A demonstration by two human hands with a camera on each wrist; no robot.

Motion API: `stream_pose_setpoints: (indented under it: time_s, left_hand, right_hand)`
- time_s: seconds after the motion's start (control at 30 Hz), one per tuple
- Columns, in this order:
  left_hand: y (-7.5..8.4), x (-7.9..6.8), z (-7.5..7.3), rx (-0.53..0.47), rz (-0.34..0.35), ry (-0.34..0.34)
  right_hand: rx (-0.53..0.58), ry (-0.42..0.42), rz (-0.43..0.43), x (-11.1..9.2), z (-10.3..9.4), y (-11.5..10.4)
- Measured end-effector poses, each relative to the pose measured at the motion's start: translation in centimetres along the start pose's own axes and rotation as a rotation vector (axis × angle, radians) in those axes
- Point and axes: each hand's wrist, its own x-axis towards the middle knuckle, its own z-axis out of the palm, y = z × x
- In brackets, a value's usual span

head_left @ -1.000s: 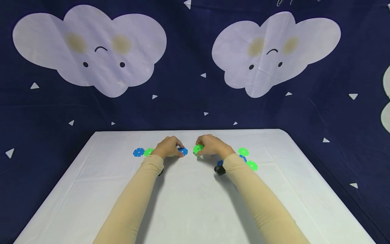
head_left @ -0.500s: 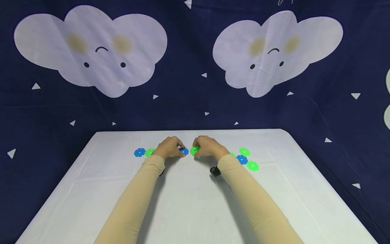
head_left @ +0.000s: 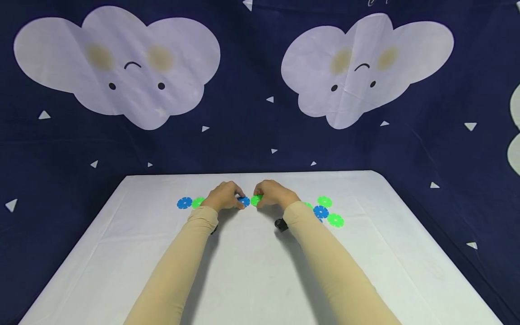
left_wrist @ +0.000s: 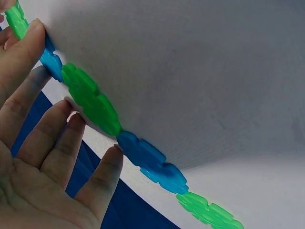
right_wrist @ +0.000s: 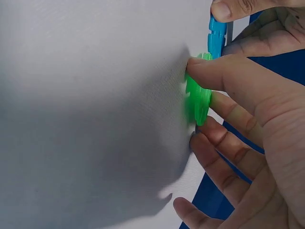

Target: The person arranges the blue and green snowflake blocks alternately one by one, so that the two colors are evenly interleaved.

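My left hand [head_left: 222, 197] pinches a blue notched plastic disc [left_wrist: 52, 64] between thumb and fingers. That disc is at the end of a row of alternating colours, with a green disc [left_wrist: 93, 100], a blue disc [left_wrist: 152, 161] and another green disc [left_wrist: 209, 211] following it in the left wrist view. My right hand [head_left: 277, 194] pinches a separate green disc [right_wrist: 202, 102] by its edges. In the right wrist view, the green disc's rim is right at the rim of the held blue disc [right_wrist: 217, 36]. The left hand hides the middle of the row in the head view.
A cluster of loose discs lies right of the right forearm: green [head_left: 325, 201], blue [head_left: 321, 212] and green [head_left: 335, 220], with others partly behind the sleeve. The row's far left end is a blue disc [head_left: 184, 203]. The white table [head_left: 252, 271] meets a dark blue cloth backdrop [head_left: 252, 153].
My right hand has moved left, bringing its green disc up to the blue one. More of the loose cluster shows beside the right sleeve. The left hand stays in place.
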Motion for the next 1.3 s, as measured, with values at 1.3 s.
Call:
stream_pose_setpoints:
  time_s: [1.3]
  left_hand:
    - [0.13, -0.03, 0.02, 0.008, -0.007, 0.002]
  right_hand:
    - [-0.006, -0.001, 0.06, 0.24, 0.13, -0.27]
